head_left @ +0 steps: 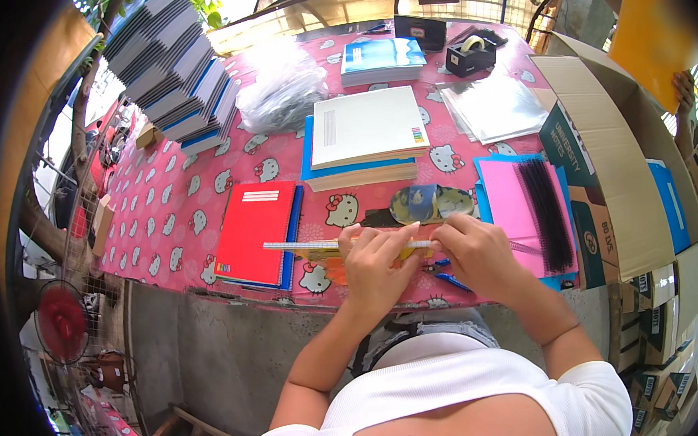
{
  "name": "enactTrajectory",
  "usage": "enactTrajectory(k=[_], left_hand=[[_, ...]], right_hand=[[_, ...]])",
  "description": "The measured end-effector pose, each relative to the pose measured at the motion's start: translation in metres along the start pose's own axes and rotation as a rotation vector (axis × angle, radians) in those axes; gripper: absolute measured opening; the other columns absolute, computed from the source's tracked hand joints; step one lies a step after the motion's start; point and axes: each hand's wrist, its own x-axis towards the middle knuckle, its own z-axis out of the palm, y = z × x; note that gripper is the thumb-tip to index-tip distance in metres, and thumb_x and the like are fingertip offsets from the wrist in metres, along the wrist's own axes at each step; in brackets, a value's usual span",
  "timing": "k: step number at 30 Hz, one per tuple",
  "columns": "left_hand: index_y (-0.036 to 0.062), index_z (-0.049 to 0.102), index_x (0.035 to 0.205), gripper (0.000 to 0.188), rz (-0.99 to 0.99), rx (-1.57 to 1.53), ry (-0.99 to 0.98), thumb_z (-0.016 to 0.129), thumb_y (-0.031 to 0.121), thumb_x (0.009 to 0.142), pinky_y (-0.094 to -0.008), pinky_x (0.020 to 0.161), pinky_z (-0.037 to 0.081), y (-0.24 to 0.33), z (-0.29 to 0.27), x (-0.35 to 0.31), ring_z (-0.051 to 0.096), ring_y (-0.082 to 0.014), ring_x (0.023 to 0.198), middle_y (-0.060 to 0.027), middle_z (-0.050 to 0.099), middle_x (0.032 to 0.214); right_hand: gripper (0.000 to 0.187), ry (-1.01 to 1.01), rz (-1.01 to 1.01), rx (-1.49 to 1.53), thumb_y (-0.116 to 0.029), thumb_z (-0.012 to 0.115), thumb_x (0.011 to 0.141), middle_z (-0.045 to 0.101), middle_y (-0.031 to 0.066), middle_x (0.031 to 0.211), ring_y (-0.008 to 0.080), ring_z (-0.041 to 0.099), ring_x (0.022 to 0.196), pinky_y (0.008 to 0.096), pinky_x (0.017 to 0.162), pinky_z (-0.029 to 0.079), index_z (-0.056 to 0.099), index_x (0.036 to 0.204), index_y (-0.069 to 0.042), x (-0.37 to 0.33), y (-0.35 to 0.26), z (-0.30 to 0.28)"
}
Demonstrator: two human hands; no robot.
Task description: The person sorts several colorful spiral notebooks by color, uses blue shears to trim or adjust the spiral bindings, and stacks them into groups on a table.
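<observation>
In front of me my left hand [380,264] is closed round a thin stack of punched sheets [299,246], a notebook seen edge-on and held level over the table's near side. Beside it, at the stack's right end, my right hand [475,254] has its fingertips pinched together. A thin dark spiral binding coil [526,248] sticks out to the right from behind that hand; the fingers hide where it meets the sheets. Just below the right hand lie blue-handled pliers [452,282]. More black coils [545,214] rest in a bundle on pink covers [506,196].
Left of my hands lie red notebooks [255,228]. Beyond are a white-topped notebook stack [369,129], clear plastic sleeves [493,109], blue notebooks [383,58] and a tape dispenser [471,55]. A tall notebook stack [172,77] stands far left, an open carton [597,99] right. Another person holds a yellow folder [648,40].
</observation>
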Motion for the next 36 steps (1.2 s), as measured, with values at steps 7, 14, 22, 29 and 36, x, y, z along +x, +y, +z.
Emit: enactTrajectory(k=[7,14,22,29,36], left_hand=[[0.0117,0.068,0.093,0.035,0.062,0.026,0.016,0.083,0.018,0.061,-0.0401,0.089,0.036,-0.002,-0.005,0.004,0.061,-0.0182,0.077,0.0006,0.067,0.082],[0.0115,0.067,0.081,0.027,-0.006,-0.006,0.043,0.082,0.018,0.060,-0.0399,0.091,0.036,-0.006,-0.006,0.001,0.062,-0.0186,0.075,-0.0001,0.066,0.074],[0.0097,0.066,0.085,0.029,-0.073,-0.085,0.032,0.082,0.020,0.062,-0.0415,0.092,0.037,-0.004,-0.007,0.005,0.062,-0.0209,0.077,-0.0024,0.067,0.075],[0.0123,0.068,0.085,0.029,-0.083,0.116,0.004,0.082,0.025,0.063,-0.0492,0.101,0.027,-0.015,-0.026,0.009,0.058,-0.0214,0.098,-0.0027,0.067,0.094],[0.0159,0.070,0.083,0.037,-0.250,0.306,0.020,0.085,0.039,0.058,-0.0691,0.102,0.007,-0.030,-0.043,-0.002,0.044,-0.0247,0.123,0.0004,0.060,0.118]], right_hand=[[0.032,-0.338,0.133,-0.225,-0.026,0.068,0.079,0.064,0.0178,0.090,0.0349,0.064,0.091,0.0454,0.075,0.051,0.059,0.099,-0.003,0.017,0.143,0.080],[0.034,0.034,0.349,0.545,-0.021,0.073,0.072,0.067,0.0152,0.093,0.0298,0.067,0.090,0.0431,0.077,0.052,0.059,0.099,-0.005,0.016,0.130,0.054],[0.038,-0.042,0.065,0.648,-0.009,0.075,0.065,0.068,0.0039,0.086,0.0125,0.060,0.078,0.0317,0.073,0.049,0.066,0.102,-0.006,0.026,0.101,0.017],[0.044,-0.174,0.194,0.710,-0.004,0.072,0.064,0.069,0.0056,0.090,0.0142,0.063,0.082,0.0315,0.076,0.051,0.064,0.107,-0.002,0.054,0.094,0.012],[0.047,-0.221,0.272,1.444,-0.010,0.076,0.063,0.069,0.0098,0.090,0.0204,0.067,0.086,0.0380,0.075,0.052,0.064,0.109,-0.004,0.050,0.074,0.025]])
